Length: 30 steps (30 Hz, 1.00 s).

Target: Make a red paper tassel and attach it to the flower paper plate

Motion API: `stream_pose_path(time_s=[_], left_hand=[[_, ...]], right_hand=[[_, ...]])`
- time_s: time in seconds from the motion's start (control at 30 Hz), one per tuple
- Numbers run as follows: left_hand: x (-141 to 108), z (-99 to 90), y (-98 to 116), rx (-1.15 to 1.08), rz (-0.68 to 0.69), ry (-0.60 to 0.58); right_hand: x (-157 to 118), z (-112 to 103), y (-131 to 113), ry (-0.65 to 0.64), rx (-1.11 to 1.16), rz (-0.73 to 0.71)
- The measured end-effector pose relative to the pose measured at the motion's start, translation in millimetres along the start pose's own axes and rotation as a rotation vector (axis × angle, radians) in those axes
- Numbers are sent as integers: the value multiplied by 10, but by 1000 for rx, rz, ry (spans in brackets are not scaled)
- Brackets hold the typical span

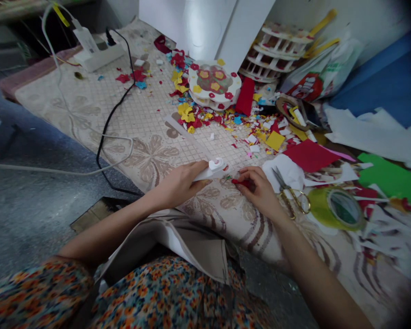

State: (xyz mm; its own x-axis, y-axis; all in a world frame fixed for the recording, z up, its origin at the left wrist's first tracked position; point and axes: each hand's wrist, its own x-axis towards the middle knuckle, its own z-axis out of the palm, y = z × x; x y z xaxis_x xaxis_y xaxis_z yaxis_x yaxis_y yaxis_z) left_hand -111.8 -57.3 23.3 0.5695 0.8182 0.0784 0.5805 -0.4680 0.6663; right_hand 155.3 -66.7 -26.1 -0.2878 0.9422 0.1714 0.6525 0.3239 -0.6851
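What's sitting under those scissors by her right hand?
The scissors lie partly on a crumpled white paper and partly on the patterned mat, handles beside a green tape roll. Anything beneath that paper is hidden.

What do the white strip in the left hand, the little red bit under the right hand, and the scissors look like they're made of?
The white strip looks like stiff matte card or foam sheet: it stays flat and ends in a curled tip. The red piece looks like matte coloured paper or foam, like the scraps around it, though it is too small to be sure. The scissors seem metal: grey shiny blades, gold-coloured handle loops.
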Motion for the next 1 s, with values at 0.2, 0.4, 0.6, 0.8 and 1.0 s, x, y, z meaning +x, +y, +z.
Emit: stream_pose_path(time_s=[0.2, 0.4, 0.6, 0.8, 1.0], left_hand=[[-1, 7, -5, -6, 2, -3], [-12, -1, 8, -4, -15, -23], [-15, 15, -1, 5, 1, -12], [-3, 17, 30, 11, -14, -29], [-17, 12, 32, 9, -4, -15]], right_hand=[[1, 0, -1, 9, -16, 0], [-3, -8, -5, 0, -5, 3], [3, -10, -18, 3, -3, 3], [4, -11, -25, -1, -5, 10], [8, -9, -17, 6, -5, 7]])
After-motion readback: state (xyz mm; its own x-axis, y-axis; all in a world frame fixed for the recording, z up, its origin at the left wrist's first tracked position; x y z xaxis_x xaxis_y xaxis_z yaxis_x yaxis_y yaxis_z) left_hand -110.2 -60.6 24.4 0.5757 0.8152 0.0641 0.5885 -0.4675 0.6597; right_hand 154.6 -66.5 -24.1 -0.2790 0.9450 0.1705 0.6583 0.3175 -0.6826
